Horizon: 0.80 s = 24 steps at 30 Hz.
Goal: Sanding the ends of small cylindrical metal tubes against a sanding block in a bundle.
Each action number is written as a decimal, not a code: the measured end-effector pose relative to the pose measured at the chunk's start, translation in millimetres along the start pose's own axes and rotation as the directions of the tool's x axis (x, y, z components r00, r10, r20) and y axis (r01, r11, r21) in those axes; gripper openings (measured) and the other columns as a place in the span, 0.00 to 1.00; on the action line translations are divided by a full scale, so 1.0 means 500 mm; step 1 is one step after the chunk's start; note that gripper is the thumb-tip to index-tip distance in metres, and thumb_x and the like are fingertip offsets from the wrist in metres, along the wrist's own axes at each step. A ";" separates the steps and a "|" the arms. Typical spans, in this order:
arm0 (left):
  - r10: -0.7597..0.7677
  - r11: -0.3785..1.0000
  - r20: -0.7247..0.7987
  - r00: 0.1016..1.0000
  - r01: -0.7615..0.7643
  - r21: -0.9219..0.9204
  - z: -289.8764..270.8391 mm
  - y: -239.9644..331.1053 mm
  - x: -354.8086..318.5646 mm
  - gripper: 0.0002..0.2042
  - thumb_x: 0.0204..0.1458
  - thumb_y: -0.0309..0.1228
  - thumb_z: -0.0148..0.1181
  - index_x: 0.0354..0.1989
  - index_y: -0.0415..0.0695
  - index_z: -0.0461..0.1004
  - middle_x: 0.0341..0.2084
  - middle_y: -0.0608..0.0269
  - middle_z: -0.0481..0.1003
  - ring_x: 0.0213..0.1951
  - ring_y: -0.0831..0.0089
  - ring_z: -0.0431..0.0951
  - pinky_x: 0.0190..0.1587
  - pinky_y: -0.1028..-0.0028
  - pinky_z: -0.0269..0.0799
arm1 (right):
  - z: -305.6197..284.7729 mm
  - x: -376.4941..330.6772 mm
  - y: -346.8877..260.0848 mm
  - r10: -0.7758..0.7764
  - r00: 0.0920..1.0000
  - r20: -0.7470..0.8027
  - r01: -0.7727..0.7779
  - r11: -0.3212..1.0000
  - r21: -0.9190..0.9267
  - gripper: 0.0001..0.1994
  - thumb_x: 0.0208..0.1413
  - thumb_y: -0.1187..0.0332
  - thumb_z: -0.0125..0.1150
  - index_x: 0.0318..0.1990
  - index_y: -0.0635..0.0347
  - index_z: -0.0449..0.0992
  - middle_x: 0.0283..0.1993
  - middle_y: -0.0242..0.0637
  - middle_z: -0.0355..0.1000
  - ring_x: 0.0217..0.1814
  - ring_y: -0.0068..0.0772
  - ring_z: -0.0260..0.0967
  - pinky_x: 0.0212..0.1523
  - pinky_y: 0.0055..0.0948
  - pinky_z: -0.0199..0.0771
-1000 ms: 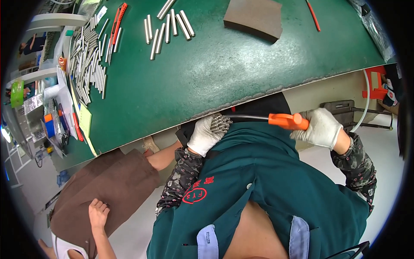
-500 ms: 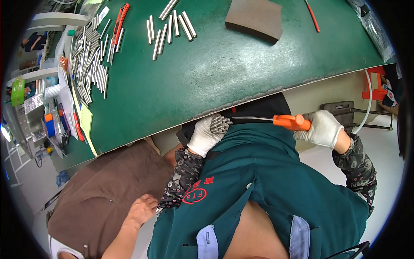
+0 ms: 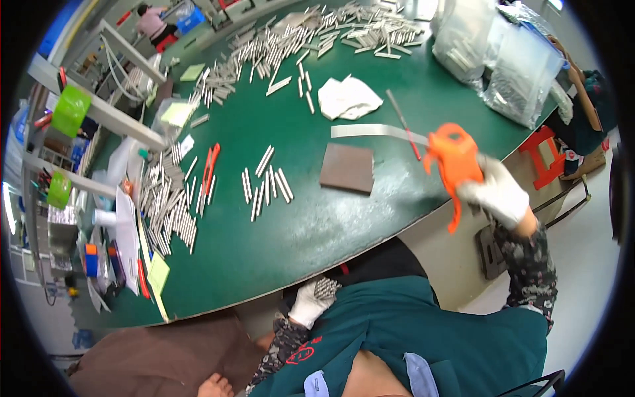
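My right hand point(image 3: 499, 195), in a white glove, is raised over the right edge of the green table point(image 3: 317, 225) and grips an orange-handled tool point(image 3: 453, 155). The tool's long grey blade point(image 3: 370, 131) points left above the tabletop. My left hand point(image 3: 312, 303), also gloved, stays low at my lap under the table's near edge and clutches a small bundle of metal rods point(image 3: 325, 287). A brown square pad point(image 3: 348, 167) lies on the table just left of the tool.
Short metal rods lie in rows point(image 3: 266, 183) and in heaps point(image 3: 169, 205) at left and far back. A white cloth point(image 3: 347, 98), a red stick point(image 3: 403, 126), an orange cutter point(image 3: 210, 169) and clear bags point(image 3: 509, 63) are on the table. Another person's hand point(image 3: 215, 384) shows bottom left; a red stool point(image 3: 546, 155) stands right.
My right hand has lifted the orange-handled tool from my lap up over the table's right edge. The view has tilted up onto the tabletop. My left hand still holds the rods.
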<state>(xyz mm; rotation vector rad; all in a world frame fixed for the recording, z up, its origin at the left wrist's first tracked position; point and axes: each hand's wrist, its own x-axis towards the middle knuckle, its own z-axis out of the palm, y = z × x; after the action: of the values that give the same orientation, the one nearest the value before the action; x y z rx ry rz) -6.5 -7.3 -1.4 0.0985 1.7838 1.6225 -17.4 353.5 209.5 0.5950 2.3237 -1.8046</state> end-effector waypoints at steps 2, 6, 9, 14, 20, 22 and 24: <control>0.014 0.999 -0.008 1.000 -0.015 -0.034 0.007 0.008 -0.018 0.13 0.40 0.14 0.56 0.37 0.37 0.71 0.33 0.67 0.75 0.37 0.81 0.73 0.43 0.80 0.69 | -0.001 0.058 -0.024 -0.132 0.969 -0.210 0.106 0.986 -0.130 0.23 0.40 0.63 0.57 0.45 0.66 0.66 0.25 0.32 0.67 0.19 0.18 0.62 0.20 0.18 0.62; 0.028 1.000 -0.007 1.000 -0.028 0.009 0.017 0.066 -0.034 0.18 0.34 0.14 0.62 0.37 0.41 0.68 0.28 0.73 0.71 0.31 0.85 0.70 0.36 0.82 0.68 | -0.034 0.221 0.012 -0.130 0.930 -0.345 0.028 0.958 -0.285 0.27 0.42 0.64 0.54 0.53 0.62 0.61 0.27 0.40 0.69 0.20 0.28 0.66 0.19 0.26 0.67; 0.147 0.989 0.022 0.989 -0.147 0.009 0.007 0.093 -0.040 0.22 0.33 0.13 0.63 0.39 0.43 0.66 0.29 0.72 0.69 0.32 0.84 0.69 0.37 0.82 0.68 | -0.071 0.342 0.092 -0.338 0.845 -0.415 0.031 0.805 -0.593 0.21 0.45 0.70 0.46 0.51 0.59 0.64 0.36 0.46 0.71 0.30 0.39 0.70 0.34 0.32 0.70; 0.250 0.946 0.216 0.944 -0.191 -0.262 0.003 0.265 -0.072 0.20 0.35 0.14 0.62 0.38 0.45 0.64 0.30 0.70 0.68 0.34 0.81 0.69 0.40 0.81 0.67 | -0.021 0.275 0.011 -0.448 0.794 -0.412 -0.226 0.412 -0.883 0.17 0.44 0.68 0.49 0.45 0.53 0.71 0.47 0.38 0.67 0.51 0.42 0.62 0.47 0.36 0.65; 0.468 0.848 -0.154 0.870 -0.492 -0.199 -0.035 0.419 0.019 0.17 0.34 0.14 0.60 0.33 0.43 0.65 0.24 0.65 0.69 0.22 0.80 0.68 0.22 0.83 0.63 | 0.144 0.165 -0.069 -0.834 0.551 -0.021 0.611 0.421 -0.671 0.20 0.40 0.66 0.58 0.44 0.59 0.70 0.44 0.43 0.67 0.47 0.44 0.64 0.47 0.37 0.64; 0.340 0.885 -0.164 0.926 -0.374 -0.278 -0.071 0.430 0.052 0.14 0.37 0.17 0.60 0.33 0.42 0.66 0.22 0.66 0.69 0.18 0.83 0.66 0.18 0.86 0.58 | 0.220 0.113 -0.114 -0.802 0.526 0.282 0.793 0.342 -0.504 0.20 0.40 0.65 0.59 0.44 0.61 0.69 0.43 0.43 0.67 0.47 0.43 0.63 0.48 0.36 0.63; 0.351 0.823 -0.168 0.921 -0.389 -0.414 -0.082 0.417 0.094 0.12 0.39 0.18 0.59 0.33 0.40 0.67 0.22 0.66 0.69 0.18 0.84 0.66 0.16 0.88 0.56 | 0.263 0.100 -0.115 -0.775 0.480 0.411 0.829 0.248 -0.501 0.23 0.39 0.62 0.61 0.45 0.61 0.68 0.43 0.43 0.67 0.48 0.43 0.62 0.48 0.37 0.63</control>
<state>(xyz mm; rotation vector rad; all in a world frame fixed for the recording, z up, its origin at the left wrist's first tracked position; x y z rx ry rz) -146.1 25.0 162.8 0.1777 1.4692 2.3117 -102.5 227.4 208.5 -0.9902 3.1816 -0.8766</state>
